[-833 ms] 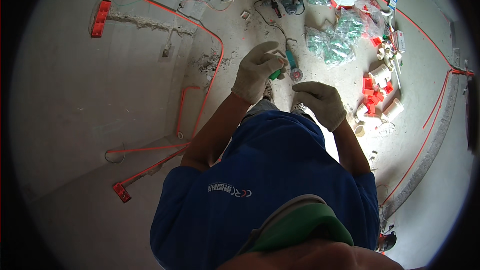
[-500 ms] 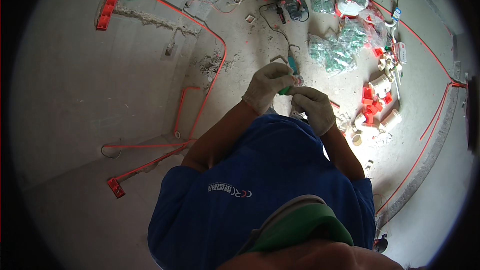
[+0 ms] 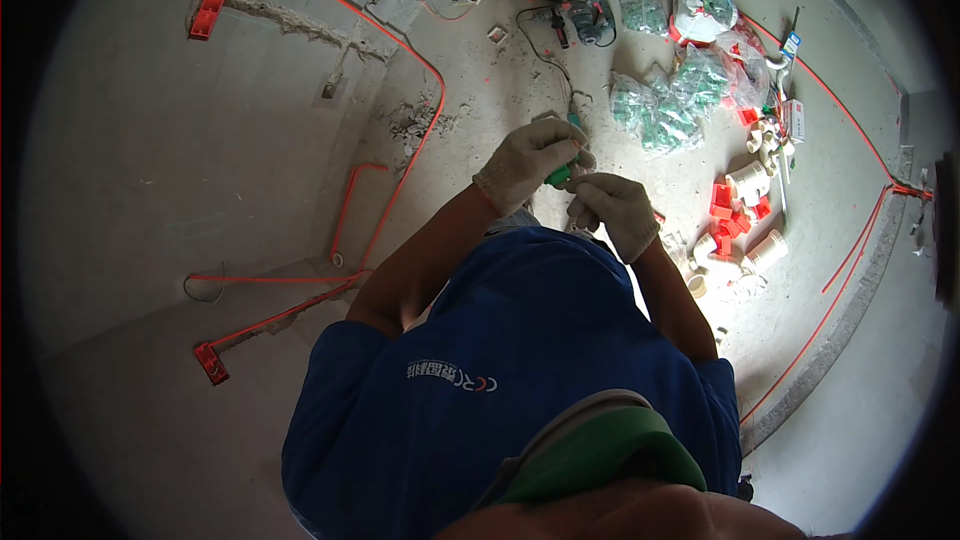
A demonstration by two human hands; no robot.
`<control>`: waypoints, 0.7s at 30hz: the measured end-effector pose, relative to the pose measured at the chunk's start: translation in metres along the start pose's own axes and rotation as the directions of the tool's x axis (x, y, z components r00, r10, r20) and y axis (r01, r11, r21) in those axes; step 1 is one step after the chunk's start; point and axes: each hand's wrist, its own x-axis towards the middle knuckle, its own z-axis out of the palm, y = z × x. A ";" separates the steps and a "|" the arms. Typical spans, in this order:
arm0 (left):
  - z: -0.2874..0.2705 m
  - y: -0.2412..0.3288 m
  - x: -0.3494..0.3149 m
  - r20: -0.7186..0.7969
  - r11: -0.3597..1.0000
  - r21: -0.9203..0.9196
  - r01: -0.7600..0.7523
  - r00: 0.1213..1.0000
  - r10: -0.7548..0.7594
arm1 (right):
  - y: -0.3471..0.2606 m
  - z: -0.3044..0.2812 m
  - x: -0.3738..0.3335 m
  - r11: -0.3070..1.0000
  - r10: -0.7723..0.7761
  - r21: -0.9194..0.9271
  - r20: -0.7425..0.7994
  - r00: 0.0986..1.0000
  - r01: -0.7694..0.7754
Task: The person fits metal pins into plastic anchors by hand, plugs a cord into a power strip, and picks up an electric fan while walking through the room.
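In front of my chest, both hands wear pale knit gloves and are held close together. My left hand [image 3: 522, 162] is closed round a small green piece [image 3: 559, 176], possibly a fitting; its exact kind is too small to tell. The right hand [image 3: 622, 214] is closed, with its thumb and fingertips pinched just beside the green piece. Whatever lies between those right fingertips is too small to make out. Beyond my left hand, a teal tool grip [image 3: 574, 121] on a dark cord shows on the floor, partly covered by the glove.
Clear bags of green parts [image 3: 672, 105] lie ahead to the right, near white pipe fittings [image 3: 747, 181] and red boxes [image 3: 721, 202]. A power drill [image 3: 592, 20] rests farther off. Red conduit [image 3: 437, 105] runs along the left wall, and rubble [image 3: 415, 125] lies at its foot.
My hands have shifted slightly, and more of the green piece shows between them. The right fingertips have moved a little lower beside it. The whole view has tilted slightly.
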 end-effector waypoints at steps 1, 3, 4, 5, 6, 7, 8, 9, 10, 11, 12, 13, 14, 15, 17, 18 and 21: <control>0.000 -0.001 0.000 -0.020 1.000 0.002 -0.002 1.000 0.002 | -0.001 0.000 0.002 1.000 -0.006 0.025 -0.021 1.000 0.006; -0.001 0.000 -0.001 -0.007 0.997 0.067 -0.039 0.999 0.040 | -0.001 -0.001 0.005 1.000 0.021 0.009 -0.012 1.000 -0.020; -0.003 0.001 -0.001 -0.017 0.997 0.069 -0.027 0.999 0.028 | -0.001 -0.002 0.007 1.000 0.025 -0.002 -0.002 1.000 -0.025; -0.005 0.002 -0.001 -0.009 0.997 0.071 -0.022 1.000 0.022 | -0.002 -0.002 0.009 1.000 0.030 -0.007 0.002 1.000 -0.030; -0.008 0.003 -0.002 0.007 0.997 0.069 -0.017 1.000 0.017 | -0.002 -0.002 0.010 0.998 0.030 -0.049 0.038 0.999 -0.028; -0.011 0.005 -0.002 -0.017 0.997 0.070 -0.022 1.000 0.023 | -0.004 -0.004 0.011 0.992 0.048 -0.117 0.011 0.999 -0.046; -0.013 0.006 -0.003 -0.020 0.997 0.078 -0.004 1.000 0.006 | -0.006 -0.003 0.011 0.968 -0.146 -0.214 -0.050 0.988 0.132; -0.015 0.006 -0.005 -0.016 0.997 0.077 -0.008 1.000 0.009 | -0.009 0.000 0.013 0.908 -0.282 -0.366 -0.170 0.944 0.205; -0.015 0.006 -0.006 -0.020 0.993 0.117 0.030 0.999 -0.027 | -0.014 -0.002 0.012 0.703 -0.513 -0.645 -0.165 0.843 0.301; -0.016 0.004 -0.008 -0.037 0.992 0.119 0.049 0.998 -0.045 | -0.020 -0.002 0.017 0.395 -0.794 -0.772 -0.014 0.607 0.498; -0.016 0.003 -0.009 0.016 0.990 0.131 0.046 0.999 -0.048 | -0.027 -0.005 0.020 0.202 -0.792 -0.849 0.151 0.592 0.487; -0.015 0.001 -0.011 0.088 0.990 0.139 0.038 0.995 -0.051 | -0.035 -0.008 0.023 0.009 -0.750 -0.887 0.300 0.590 0.462; -0.016 0.000 -0.011 0.133 0.984 0.177 0.023 0.990 -0.047 | -0.042 -0.010 0.029 -0.105 -0.694 -0.863 0.420 0.585 0.495; -0.017 -0.001 -0.011 0.117 0.983 0.182 0.041 0.991 -0.062 | -0.049 -0.012 0.036 -0.220 -0.630 -0.828 0.524 0.574 0.515; -0.019 -0.003 -0.011 0.172 0.983 0.179 0.038 0.983 -0.070 | -0.058 -0.016 0.047 -0.291 -0.592 -0.780 0.602 0.536 0.554; -0.021 -0.004 -0.011 0.159 0.980 0.190 0.061 0.983 -0.092 | -0.061 -0.018 0.052 -0.355 -0.569 -0.740 0.656 0.497 0.571; -0.024 -0.005 -0.010 0.112 0.986 0.141 0.089 0.988 -0.105 | -0.068 -0.021 0.063 -0.452 -0.542 -0.688 0.717 0.439 0.567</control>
